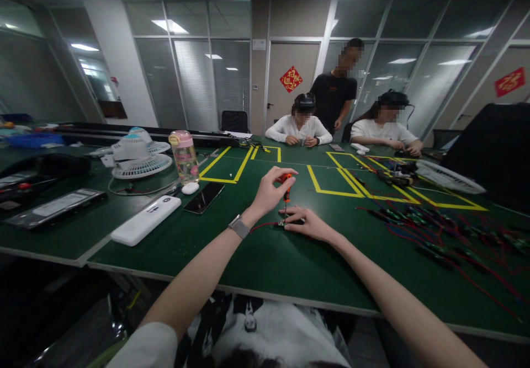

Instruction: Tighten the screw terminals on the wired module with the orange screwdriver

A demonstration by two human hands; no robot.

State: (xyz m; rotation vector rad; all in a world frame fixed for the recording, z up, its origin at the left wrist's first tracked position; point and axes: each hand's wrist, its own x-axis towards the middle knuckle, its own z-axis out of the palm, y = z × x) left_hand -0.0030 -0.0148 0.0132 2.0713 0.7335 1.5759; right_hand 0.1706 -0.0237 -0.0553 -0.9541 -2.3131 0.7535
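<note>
Head view: a screwdriver (pixel 287 195) is held roughly upright over the near-middle of the green table (pixel 240 271), tip down at a small board (pixel 281 223) with a red wire (pixel 264 226) run off to the left. By the left hand (pixel 273 187) the orange-and-black handle is gripped near its top, thumb and fingers closed round it. The right hand (pixel 308 224) is laid low on the table, partly open, w/ the board pinned between thumb and fingertips; how hard it's pressed can't be told. Tip contact is too small to be confirmed.

Handling (est.): screwdriver prob. light and stiff, handle likely grippy plastic, thin shaft (pixel 285 212) easily tilted off line, so best held high on the handle w/ the shaft kept vertical. Board looks v. light, rigid but prob. fragile, apt to skid or spin if pushed sideways; best held by its edges, fingertips clear of the tip. Wire looks soft and bendy; its joint shouldn't be tugged, nor the board lifted by it. Similar wired boards (pixel 447 230) are heaped at far right of the hands, well apart, leads tangled.
</note>
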